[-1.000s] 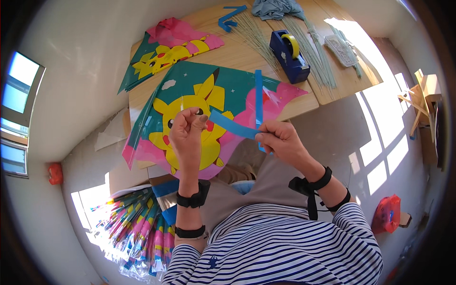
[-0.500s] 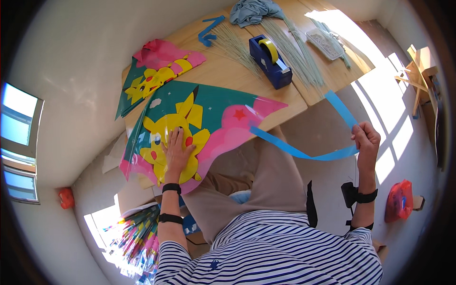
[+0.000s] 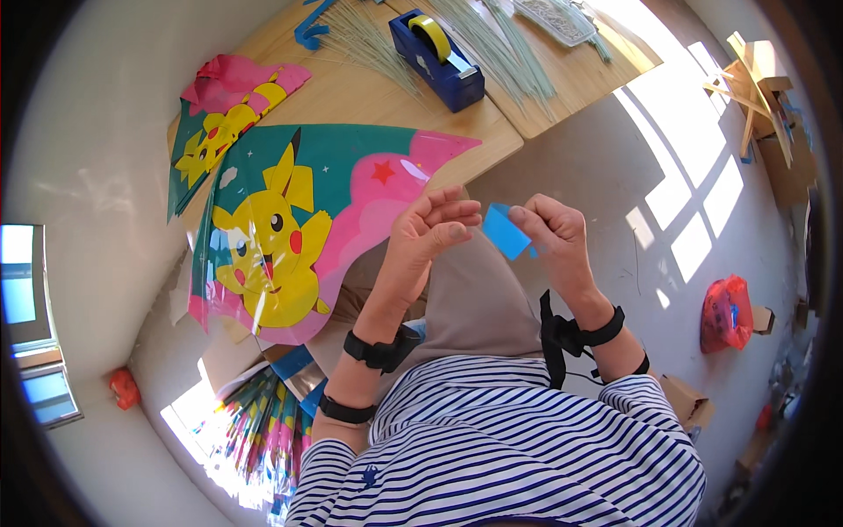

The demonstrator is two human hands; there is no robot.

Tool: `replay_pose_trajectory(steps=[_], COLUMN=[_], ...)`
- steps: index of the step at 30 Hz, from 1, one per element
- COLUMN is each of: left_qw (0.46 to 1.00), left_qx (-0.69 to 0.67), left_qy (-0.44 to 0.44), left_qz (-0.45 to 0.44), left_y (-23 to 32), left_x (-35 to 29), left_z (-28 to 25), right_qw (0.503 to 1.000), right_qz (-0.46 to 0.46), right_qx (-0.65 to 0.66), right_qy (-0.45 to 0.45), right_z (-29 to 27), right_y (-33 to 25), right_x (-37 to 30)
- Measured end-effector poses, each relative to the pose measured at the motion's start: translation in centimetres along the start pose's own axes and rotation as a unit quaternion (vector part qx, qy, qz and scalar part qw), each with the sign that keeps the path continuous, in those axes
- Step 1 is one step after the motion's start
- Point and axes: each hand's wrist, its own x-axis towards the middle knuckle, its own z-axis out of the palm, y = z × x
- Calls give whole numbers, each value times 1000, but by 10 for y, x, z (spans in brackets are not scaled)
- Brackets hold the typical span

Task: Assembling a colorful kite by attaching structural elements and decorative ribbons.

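Observation:
Over my lap, my right hand [image 3: 559, 235] pinches a blue strip of thin plastic [image 3: 505, 232], of which a short, wide-looking part shows. Facing it, my left hand [image 3: 428, 230] is raised with its fingers stretched out and holds nothing that I can see. The left fingers are close to the strip's left edge but look apart from it. Past my left hand lies a shiny kite sheet [image 3: 356, 167], green and pink with a yellow cartoon figure, flat on the wooden table [image 3: 369, 97] and overhanging its near edge.
Folded kite sheets [image 3: 230, 114] lie at the table's left. Behind are a blue tape dispenser [image 3: 439, 66], bundles of thin pale sticks [image 3: 505, 57], a clear tray [image 3: 555, 19] and blue strips [image 3: 311, 31]. A red bag [image 3: 727, 316] stands on the floor at right.
My left hand has lifted off the kite sheet and moved right. My right hand has come inward with the blue strip, whose long loop no longer shows. The view has shifted right.

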Motion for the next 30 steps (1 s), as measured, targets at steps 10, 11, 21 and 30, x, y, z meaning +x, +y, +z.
replay_pose_trajectory(steps=[10,11,21,30], left_qw=[998,996,987,975], left_qx=[21,5,52,166], left_qy=[50,83,124,50], left_qz=[44,39,84,137], left_y=[-21,-23,-18,6], left_x=[6,11,24,6], left_z=[7,3,-12,-18], right_qw=[1000,1000,980,934], right_qz=[6,13,122,-258], right_qx=[-8,-8,81,-240], right_qy=[11,2,-136,-55], right_z=[22,22,15,7], right_y=[15,16,20,30], right_x=[1,-1,0,9])
